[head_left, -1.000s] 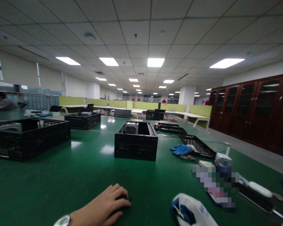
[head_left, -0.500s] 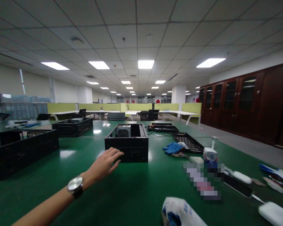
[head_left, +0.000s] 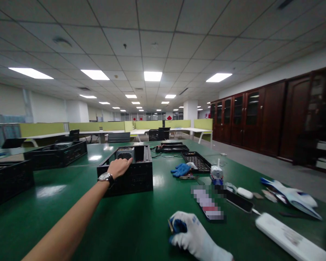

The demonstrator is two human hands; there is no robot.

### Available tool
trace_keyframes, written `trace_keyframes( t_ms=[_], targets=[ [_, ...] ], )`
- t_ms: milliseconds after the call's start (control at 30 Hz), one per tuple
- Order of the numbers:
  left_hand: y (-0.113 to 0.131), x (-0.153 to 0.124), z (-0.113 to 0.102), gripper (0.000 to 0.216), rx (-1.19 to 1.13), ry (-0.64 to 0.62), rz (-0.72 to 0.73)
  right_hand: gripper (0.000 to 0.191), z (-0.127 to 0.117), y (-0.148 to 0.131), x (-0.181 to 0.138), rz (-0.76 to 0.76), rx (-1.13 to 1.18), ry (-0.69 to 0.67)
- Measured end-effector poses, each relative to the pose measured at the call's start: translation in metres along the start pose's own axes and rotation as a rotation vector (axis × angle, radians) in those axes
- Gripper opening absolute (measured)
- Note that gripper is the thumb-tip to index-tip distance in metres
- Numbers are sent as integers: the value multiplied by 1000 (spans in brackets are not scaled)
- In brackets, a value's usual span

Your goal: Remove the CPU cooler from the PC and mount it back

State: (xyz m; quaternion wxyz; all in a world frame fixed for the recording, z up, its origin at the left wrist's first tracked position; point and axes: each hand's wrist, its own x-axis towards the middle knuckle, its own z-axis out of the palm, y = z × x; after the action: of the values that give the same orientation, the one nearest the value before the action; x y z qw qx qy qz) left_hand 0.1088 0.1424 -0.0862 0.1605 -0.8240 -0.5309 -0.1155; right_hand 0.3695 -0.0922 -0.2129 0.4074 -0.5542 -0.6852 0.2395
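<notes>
**Left hand on computer case**

Head view: left hand, bare with a wristwatch, rests on the near top edge of the open black computer case, fingers curled over the rim. Case sits mid surface. Right hand, in a white glove, lies at the near edge, fingers closed around a small blue item.

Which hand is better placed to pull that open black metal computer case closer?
Probably the left. The bare left hand already rests on the near top edge of the open black metal computer case. The white-gloved right hand lies on the green table, far from it.
</notes>
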Motion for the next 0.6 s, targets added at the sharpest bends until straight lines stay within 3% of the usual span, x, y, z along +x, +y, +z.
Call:
trace_keyframes(
  t_ms=[233,400,500,600],
  targets=[
    [4,-53,-19,34,115,-1,72,11,-7,-10,0,53,-84,147],
    [6,-133,-38,42,72,-27,107,12,-10,-9,3,93,-85,220],
    [3,-183,-40,56,-95,-33,126,11,-13,-11,2,84,-38,201],
    [-7,-232,-34,45,-293,-24,235,12,-15,-9,2,89,-8,199]
  ],
)
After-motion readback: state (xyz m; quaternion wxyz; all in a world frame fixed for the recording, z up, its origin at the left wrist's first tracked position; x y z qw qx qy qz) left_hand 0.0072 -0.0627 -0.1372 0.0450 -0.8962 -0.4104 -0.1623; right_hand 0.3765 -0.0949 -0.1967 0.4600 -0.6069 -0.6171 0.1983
